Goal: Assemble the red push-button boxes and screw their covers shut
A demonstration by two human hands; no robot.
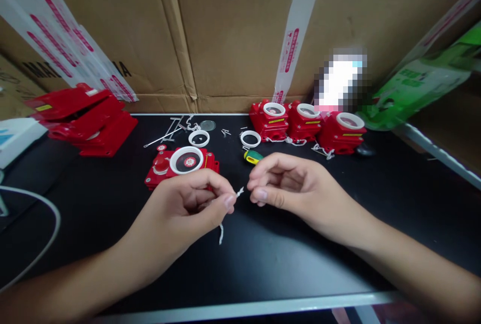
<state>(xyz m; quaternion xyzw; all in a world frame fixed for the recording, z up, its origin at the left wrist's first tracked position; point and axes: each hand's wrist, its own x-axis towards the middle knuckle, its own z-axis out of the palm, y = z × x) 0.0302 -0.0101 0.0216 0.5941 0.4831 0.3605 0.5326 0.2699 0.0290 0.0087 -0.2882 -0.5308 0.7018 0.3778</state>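
Pinching a short white string (pixel 238 193) between thumb and forefinger, the left hand (pixel 188 208) holds it just in front of the open red box (pixel 182 163); one end pokes out toward the right hand, and a tail (pixel 221 233) hangs below the left fingers. The right hand (pixel 289 183) sits just beside that free end with its fingers curled in and its fingertips (pixel 259 194) close together; whether they already touch the string cannot be made out, and it seems to hold nothing else.

Judging by how things lie, part of the work looks finished. Behind and to the right of the open red box stand three red boxes (pixel 306 123) in a row, each with a white ring on top and white string trailing at its base. The open red box itself has a ring around its dial, but no string shows on it. Loose parts remain behind it: two white rings (pixel 199 138), a clear disc (pixel 208 125), some small screws (pixel 225 132) and metal rods (pixel 165 136). A green and yellow screwdriver (pixel 253 156) lies to its right, and a pile of red covers (pixel 90 118) to its left, so several units likely remain.
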